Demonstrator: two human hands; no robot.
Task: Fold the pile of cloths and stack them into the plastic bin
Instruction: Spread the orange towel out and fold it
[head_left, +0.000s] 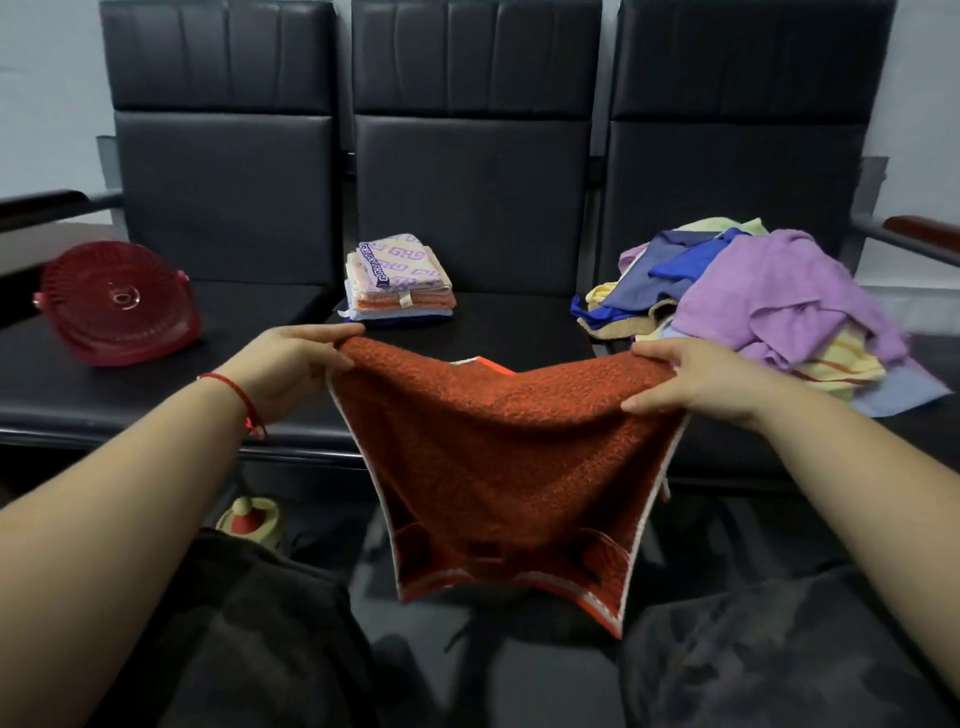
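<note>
An orange-red towel (498, 457) with a pale edge hangs in the air in front of the bench. My left hand (291, 364) pinches its upper left corner and my right hand (696, 379) pinches its upper right corner. The top edge sags between them, and the lower end hangs down over my knees. A stack of folded cloths (397, 283) lies on the middle seat. On the right seat sits a loose pile of cloths (753, 306) in purple, blue and yellow. The red plastic bin (117, 306) lies tipped on its side on the left seat, bottom facing me.
A black three-seat bench (483, 208) with dark armrests spans the view against a pale wall. On the floor under the left seat stands a small yellow and red object (249, 522). My dark-clothed knees fill the bottom corners.
</note>
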